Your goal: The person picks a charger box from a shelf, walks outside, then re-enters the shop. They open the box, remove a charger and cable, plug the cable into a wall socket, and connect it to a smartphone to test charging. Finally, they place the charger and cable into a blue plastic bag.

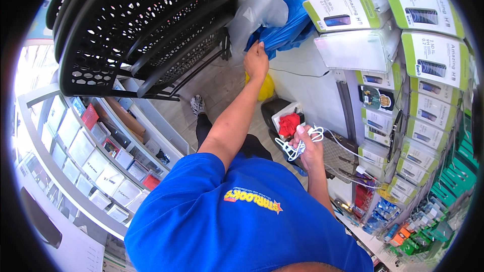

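Observation:
My left hand (256,62) is stretched forward at the end of a straight arm, its fingers closed at the edge of a blue plastic bag (290,26). A whitish translucent plastic bag (258,7) hangs beside the blue one. Closer to my body, my right hand (311,152) grips a looped bundle of white cable (292,150). Part of the cable trails off to the right toward the hanging packages. Just beyond the right hand lies a crumpled red plastic bag (289,124) on a bin-like container.
Black perforated folding chairs (108,40) stand stacked at the far left. A glass display case (83,146) with boxes lines the left side. Hanging screen-protector packs (348,10) cover the right wall. A yellow bag (267,88) sits low beneath my left arm, above the wooden floor (214,88).

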{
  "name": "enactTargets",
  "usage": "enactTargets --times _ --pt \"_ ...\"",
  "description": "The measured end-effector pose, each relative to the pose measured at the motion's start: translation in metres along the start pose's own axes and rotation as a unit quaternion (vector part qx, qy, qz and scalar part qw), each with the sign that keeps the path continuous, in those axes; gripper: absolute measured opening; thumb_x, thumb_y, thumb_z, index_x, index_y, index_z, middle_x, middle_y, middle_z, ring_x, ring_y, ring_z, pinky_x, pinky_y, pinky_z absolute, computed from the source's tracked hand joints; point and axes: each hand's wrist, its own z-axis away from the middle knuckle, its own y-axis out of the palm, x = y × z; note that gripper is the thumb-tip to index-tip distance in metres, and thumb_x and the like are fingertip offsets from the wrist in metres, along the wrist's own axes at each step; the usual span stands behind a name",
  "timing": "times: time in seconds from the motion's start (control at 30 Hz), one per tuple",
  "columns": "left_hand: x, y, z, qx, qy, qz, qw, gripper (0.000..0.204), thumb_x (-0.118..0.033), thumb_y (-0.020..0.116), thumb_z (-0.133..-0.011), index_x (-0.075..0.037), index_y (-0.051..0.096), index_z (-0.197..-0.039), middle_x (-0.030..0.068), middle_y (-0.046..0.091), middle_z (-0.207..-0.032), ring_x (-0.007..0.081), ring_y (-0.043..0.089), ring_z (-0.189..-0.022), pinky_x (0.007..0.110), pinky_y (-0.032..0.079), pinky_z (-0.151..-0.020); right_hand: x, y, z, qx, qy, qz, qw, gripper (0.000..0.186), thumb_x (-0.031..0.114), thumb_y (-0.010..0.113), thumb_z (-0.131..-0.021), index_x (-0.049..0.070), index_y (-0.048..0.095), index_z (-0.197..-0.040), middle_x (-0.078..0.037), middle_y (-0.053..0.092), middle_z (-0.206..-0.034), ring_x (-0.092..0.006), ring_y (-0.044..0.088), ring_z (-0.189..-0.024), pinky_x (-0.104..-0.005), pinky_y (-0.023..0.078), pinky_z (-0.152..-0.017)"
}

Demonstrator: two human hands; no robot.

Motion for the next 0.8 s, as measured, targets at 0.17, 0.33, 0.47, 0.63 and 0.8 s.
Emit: enactTargets --times 0.17,0.33,0.47,0.63,0.8 --pt "0.05 0.016 -0.028 0.005 -0.098 -0.075 0.992 0.032 -0.031 0.06 -0.101 -0.009 0.078 -0.116 0.0224 0.075 -0.112 0.0435 0.07 -0.108 0.049 0.053 -0.094 -0.003 0.001 -0.005 0.012 -0.013 -0.01 1.0 0.031 0.027 0.073 -0.1 0.014 0.053 -0.081 -0.002 0.056 -0.071 -0.012 0.056 -0.062 -0.0314 0.054 -0.067" --pt "0.204 -0.065 -0.054 -0.164 -0.255 0.166 0.938 0.028 -0.024 0.064 -0.098 -0.002 0.078 -0.107 0.0179 0.077 -0.102 0.0299 0.071 -0.091 0.043 0.053 -0.083 0.007 -0.009 -0.014 0.058 -0.042 0.034 0.997 0.025 0.026 0.073 -0.1 0.01 0.059 -0.086 -0.004 0.062 -0.077 -0.0121 0.06 -0.066 -0.0292 0.052 -0.062" --pt "0.165 -0.181 -0.015 -0.273 -0.146 0.142 0.94 0.025 -0.023 0.067 -0.099 0.001 0.071 -0.105 0.009 0.071 -0.092 0.0195 0.062 -0.083 0.037 0.049 -0.077 0.017 -0.014 -0.07 0.092 -0.064 0.143 0.983 0.031 0.024 0.074 -0.1 0.004 0.074 -0.123 -0.001 0.068 -0.085 -0.0062 0.058 -0.068 -0.0232 0.048 -0.063" --pt "0.06 -0.292 0.084 -0.193 0.148 0.019 0.97 0.013 -0.015 0.064 -0.104 -0.005 0.067 -0.112 -0.0049 0.057 -0.078 0.0039 0.048 -0.07 0.024 0.042 -0.064 0.066 0.079 -0.094 0.387 -0.185 0.278 0.859 0.048 0.02 0.084 -0.09 0.003 0.071 -0.132 0.002 0.068 -0.087 -0.0037 0.053 -0.073 -0.0227 0.045 -0.067" --pt "-0.119 -0.356 0.22 0.008 0.125 0.016 0.992 0.015 -0.017 0.064 -0.104 -0.004 0.066 -0.11 -0.0065 0.053 -0.078 0.0008 0.043 -0.068 0.021 0.036 -0.061 0.101 0.208 -0.028 0.649 -0.314 0.361 0.592 0.053 0.027 0.091 -0.081 -0.003 0.072 -0.12 -0.009 0.075 -0.094 -0.014 0.066 -0.086 -0.0315 0.054 -0.082"
